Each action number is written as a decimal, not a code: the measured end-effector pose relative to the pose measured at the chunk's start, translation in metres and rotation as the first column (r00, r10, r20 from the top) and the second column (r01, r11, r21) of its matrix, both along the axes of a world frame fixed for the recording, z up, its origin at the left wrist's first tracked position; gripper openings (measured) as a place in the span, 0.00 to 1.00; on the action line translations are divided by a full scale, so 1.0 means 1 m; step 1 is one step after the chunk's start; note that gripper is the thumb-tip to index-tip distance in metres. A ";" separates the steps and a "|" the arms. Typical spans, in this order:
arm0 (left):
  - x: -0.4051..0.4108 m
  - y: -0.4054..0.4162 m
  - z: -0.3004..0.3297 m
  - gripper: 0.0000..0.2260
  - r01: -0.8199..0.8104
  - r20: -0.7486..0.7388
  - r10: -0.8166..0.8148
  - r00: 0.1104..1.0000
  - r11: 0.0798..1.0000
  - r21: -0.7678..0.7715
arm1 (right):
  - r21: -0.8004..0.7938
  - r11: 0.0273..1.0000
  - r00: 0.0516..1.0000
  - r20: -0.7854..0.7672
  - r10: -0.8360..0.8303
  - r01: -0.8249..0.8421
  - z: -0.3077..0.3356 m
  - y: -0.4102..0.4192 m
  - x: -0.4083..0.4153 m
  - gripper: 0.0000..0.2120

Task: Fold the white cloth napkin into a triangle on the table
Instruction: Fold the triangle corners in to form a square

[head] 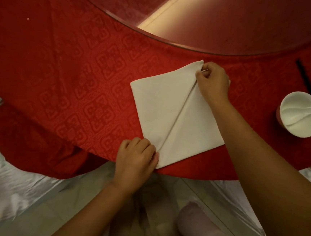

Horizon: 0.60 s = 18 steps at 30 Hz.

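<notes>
Presently, white cloth napkin (170,108): laid flat near the table (70,72) edge, diagonal fold visible; judged light, soft, limp, best taken at the corners. Far corner is pinched in the right hand (213,79) grip; near corner is held under the curled left hand (136,153) grip. White bowl (300,113): one white spoon (309,112) contained

At your far right, a white bowl (301,114) holds a white spoon (305,113); a black chopstick (305,76) lies beyond it, near the glass turntable (216,19).
</notes>
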State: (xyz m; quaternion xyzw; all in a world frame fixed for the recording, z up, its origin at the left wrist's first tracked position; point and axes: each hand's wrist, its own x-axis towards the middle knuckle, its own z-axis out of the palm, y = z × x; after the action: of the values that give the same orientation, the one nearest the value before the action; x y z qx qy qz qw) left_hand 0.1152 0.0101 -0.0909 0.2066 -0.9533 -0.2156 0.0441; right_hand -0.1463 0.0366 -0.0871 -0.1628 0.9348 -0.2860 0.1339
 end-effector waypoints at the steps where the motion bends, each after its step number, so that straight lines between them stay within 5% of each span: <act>1: -0.001 0.000 0.003 0.07 0.010 0.001 -0.010 1.000 1.000 -0.011 | -0.009 1.000 1.000 0.003 -0.001 0.001 0.000 0.000 0.000 0.06; 13: -0.009 0.007 0.006 0.09 0.129 0.091 -0.131 0.987 0.991 0.026 | -0.077 0.997 0.999 -0.051 0.008 -0.011 -0.003 0.003 0.004 0.11; 16: -0.010 0.001 0.007 0.10 0.088 -0.061 -0.080 0.995 0.987 0.138 | 0.042 0.998 0.955 -0.292 0.059 -0.048 -0.008 0.009 0.010 0.24; 18: -0.023 -0.011 0.007 0.10 0.025 -0.215 0.004 0.977 0.990 0.135 | 0.161 0.968 0.861 -0.445 0.246 -0.194 -0.010 0.013 0.016 0.27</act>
State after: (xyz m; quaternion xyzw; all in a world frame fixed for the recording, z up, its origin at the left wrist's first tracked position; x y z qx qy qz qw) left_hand 0.0925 -0.0011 -0.0835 0.1796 -0.9270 -0.3020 0.1312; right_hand -0.1300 0.0498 -0.0975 -0.3240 0.9293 -0.1694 -0.0514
